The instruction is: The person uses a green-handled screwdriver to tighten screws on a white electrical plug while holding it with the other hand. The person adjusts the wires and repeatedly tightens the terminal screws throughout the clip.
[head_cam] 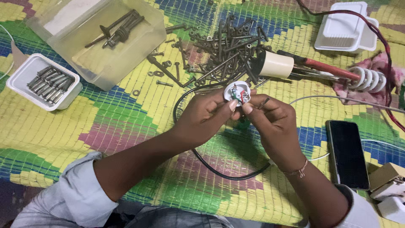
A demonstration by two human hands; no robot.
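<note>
Both hands meet at the middle of the mat. The left hand (206, 116) pinches the rim of a small white plug (238, 92) between thumb and fingers, open face up, so red and green wires (240, 98) show inside. The right hand (272, 116) closes on the plug's near edge with thumb and forefinger, and a thin metal tool (265, 102) juts from behind its fingers; what it is cannot be told.

A black cable (219, 171) runs from the plug, loops under both wrists and back. The plug looks light and hard, its plastic shell likely smooth and a little slippery, best held by the rim as now. The wire ends look thin and bendable, easy to pull loose; the cable is springy and may tug the plug round.

Just beyond the plug lies a heap of screws (228, 46), and beside it a heating rod (320, 69) with a cream handle and white coil. A clear box (147, 40) and a white tray (19, 82) of metal pieces sit to the left, a phone (346, 154) to the right.

The fingertips hide the plug's terminals. White items at the lower right are cut off by the edge.
</note>
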